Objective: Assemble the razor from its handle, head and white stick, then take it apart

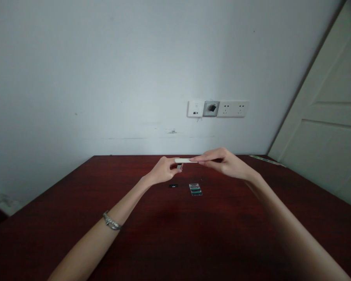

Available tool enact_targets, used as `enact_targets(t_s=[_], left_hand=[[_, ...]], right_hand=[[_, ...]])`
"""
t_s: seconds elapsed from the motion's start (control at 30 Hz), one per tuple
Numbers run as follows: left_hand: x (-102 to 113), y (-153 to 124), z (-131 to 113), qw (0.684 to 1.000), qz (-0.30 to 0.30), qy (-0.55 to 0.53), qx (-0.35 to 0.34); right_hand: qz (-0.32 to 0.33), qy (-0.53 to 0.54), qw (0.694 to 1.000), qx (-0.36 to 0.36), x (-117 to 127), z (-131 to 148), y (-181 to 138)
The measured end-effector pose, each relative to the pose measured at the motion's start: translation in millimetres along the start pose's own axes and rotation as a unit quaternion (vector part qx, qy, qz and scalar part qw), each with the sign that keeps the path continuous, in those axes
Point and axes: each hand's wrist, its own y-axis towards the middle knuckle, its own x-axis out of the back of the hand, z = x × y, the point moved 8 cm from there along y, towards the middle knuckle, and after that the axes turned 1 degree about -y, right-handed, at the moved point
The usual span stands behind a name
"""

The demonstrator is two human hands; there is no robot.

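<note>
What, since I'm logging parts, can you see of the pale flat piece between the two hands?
The pale flat piece is off-white, thin and straight-edged, seen nearly edge-on, so its broad faces are hard to read. Its material is unclear, perhaps plastic. It is held roughly level above the dark red table, its left end at the left hand, its right end pinched in the right hand.
</note>
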Motion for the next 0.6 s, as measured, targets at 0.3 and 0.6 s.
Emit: enact_targets(t_s=[0.3, 0.6], left_hand=[[6, -4, -4, 1.0, 0.008, 0.004, -0.006], [4, 0, -4, 1.0, 0.004, 0.025, 0.006]], right_hand=[[-0.02, -0.038, 0.999, -0.029, 19, -7, -8], [0.007, -0.038, 0.999, 0.012, 4, 6, -2]])
